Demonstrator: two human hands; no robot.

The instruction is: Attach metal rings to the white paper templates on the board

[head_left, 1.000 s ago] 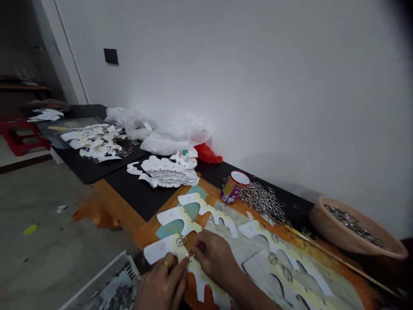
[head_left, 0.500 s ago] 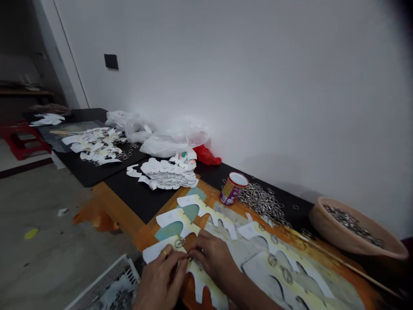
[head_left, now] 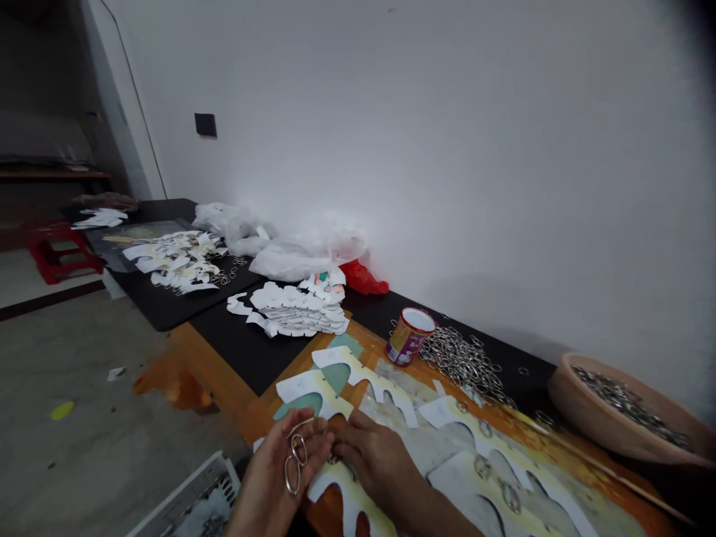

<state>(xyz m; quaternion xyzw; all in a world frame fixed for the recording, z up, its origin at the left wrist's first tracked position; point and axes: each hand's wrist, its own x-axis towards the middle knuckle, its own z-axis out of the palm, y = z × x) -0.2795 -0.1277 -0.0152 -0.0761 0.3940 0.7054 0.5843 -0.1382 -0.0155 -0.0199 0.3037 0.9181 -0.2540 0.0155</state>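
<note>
My left hand is turned palm up at the bottom of the view, with a few metal rings lying in its curled fingers. My right hand rests just to its right, fingertips pinched at a ring on a white paper cut-out on the table. More paper cut-outs lie spread ahead of both hands, some with rings fitted to them.
A small tin can stands beside a heap of loose rings. A brown bowl of rings sits at far right. Stacks of cut-outs and plastic bags lie along the wall. A white basket sits below the table edge.
My left hand has lifted off the cut-out and turned palm up, now showing rings in it. My right hand stays at the same cut-out. The camera has shifted slightly.
</note>
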